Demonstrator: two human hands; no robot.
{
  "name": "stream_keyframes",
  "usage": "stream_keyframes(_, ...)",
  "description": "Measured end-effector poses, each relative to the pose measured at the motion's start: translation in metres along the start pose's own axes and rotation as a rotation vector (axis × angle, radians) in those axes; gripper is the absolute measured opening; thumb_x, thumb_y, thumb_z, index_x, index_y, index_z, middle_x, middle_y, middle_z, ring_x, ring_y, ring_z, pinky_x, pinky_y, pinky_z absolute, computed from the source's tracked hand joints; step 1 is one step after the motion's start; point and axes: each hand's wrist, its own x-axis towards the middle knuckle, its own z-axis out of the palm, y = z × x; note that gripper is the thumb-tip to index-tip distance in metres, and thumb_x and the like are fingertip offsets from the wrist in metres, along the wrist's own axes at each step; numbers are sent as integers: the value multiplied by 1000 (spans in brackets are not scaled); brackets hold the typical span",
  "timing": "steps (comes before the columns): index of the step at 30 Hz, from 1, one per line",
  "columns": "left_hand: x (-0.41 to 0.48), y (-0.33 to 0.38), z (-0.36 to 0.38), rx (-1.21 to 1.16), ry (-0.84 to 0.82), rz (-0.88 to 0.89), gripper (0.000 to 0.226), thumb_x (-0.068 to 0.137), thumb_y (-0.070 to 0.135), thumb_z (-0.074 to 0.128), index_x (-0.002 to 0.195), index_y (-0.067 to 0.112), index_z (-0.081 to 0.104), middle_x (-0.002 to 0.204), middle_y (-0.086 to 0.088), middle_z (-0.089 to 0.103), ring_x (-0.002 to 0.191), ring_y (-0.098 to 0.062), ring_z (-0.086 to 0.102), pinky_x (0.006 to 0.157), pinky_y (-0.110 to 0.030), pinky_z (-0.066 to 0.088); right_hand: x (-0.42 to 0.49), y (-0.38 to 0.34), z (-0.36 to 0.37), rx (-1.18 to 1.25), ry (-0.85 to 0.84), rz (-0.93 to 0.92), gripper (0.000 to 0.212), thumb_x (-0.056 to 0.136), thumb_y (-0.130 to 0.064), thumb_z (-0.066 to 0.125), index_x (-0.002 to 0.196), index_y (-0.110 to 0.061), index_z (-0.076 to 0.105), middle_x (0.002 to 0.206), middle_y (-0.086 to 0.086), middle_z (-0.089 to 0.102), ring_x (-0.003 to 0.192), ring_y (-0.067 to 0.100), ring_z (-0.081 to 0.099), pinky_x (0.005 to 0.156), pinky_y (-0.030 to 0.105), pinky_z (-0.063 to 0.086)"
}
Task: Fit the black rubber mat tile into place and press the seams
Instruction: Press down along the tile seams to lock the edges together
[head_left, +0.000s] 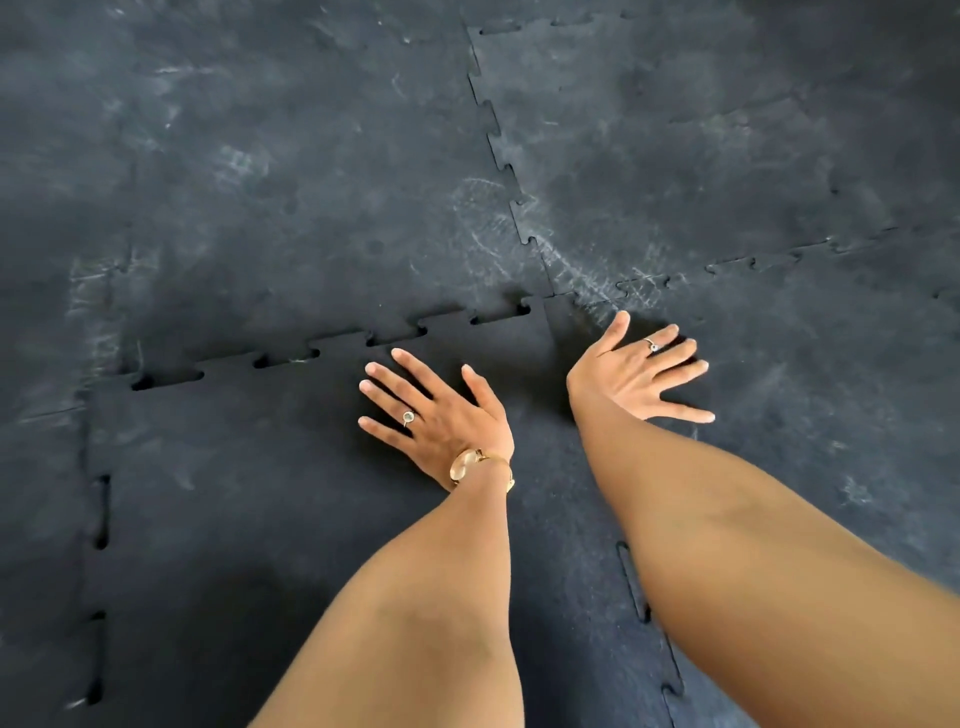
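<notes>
**Both palms flat at the tile's far right corner**

Head view: left hand (436, 410), fingers spread wide, lay flat on the dark black interlocking rubber mat tile (291, 493), holding nothing. Right hand (641, 371), also splayed and empty, pressed just beyond the tile's right toothed seam (636, 582). The far toothed seam (332, 348) showed open gaps ahead of the left fingertips.

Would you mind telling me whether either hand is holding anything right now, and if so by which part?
Nothing is held. The left hand lies flat, fingers spread, on the black mat tile; the right hand presses open beside its right seam.
</notes>
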Motion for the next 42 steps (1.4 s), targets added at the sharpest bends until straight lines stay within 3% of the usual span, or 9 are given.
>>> stream_keyframes(12, 0, 2, 1, 15, 12, -15, 76, 95, 52, 29, 154, 10, 7, 161, -19, 3, 149, -35, -1, 117, -59, 0, 2, -2, 1, -59, -32, -287, 74, 93, -59, 1, 154, -19, 13, 161, 3, 14, 149, 27, -1, 109, 69, -6)
stream_keyframes(19, -1, 1, 1, 24, 2, -22, 77, 94, 52, 30, 154, 11, 6, 161, -19, 4, 148, -35, 0, 117, -59, 1, 5, -2, 0, -58, -92, -373, 76, 96, -58, 9, 153, -8, 6, 162, 8, 6, 149, 24, -8, 116, 61, -5)
stream_keyframes(26, 1, 2, 1, 31, 11, -31, 76, 92, 54, 20, 154, 11, 10, 160, -19, 9, 148, -35, 5, 117, -59, 4, 25, -97, -6, -7, -45, -940, 76, 96, -57, 10, 153, -7, 12, 162, 9, 8, 149, 28, -4, 118, 54, -6)
stream_keyframes(32, 0, -1, 6, 42, 51, -15, 77, 92, 54, 23, 154, 11, 12, 160, -19, 9, 148, -35, 6, 118, -59, 3, 15, -115, 16, 14, -251, -1263, 66, 101, -48, 23, 151, -6, 20, 160, 10, 17, 149, 26, -5, 121, 47, -4)
stream_keyframes(34, 1, -1, 8, 42, 54, -18, 77, 92, 54, 23, 154, 11, 12, 160, -19, 9, 148, -35, 5, 118, -58, 2, 19, -115, 21, 45, -267, -1299, 65, 101, -48, 22, 151, -8, 20, 160, 8, 18, 149, 24, -5, 120, 48, -6)
stream_keyframes(38, -1, -3, 6, 33, 60, 13, 76, 93, 54, 23, 153, 9, 16, 160, -20, 13, 148, -36, 9, 118, -59, 4, 19, -119, 29, -143, -224, -1262, 69, 97, -55, 7, 154, -17, 6, 162, 3, 8, 148, 24, -13, 116, 58, -11)
stream_keyframes(42, 12, 0, -3, -142, 148, 6, 64, 91, 45, 41, 140, 3, 42, 148, -24, 35, 140, -41, 28, 114, -60, 17, 18, -118, 30, -172, -189, -1195, 69, 95, -57, 4, 154, -20, 5, 162, 3, 8, 148, 28, -13, 112, 67, -8)
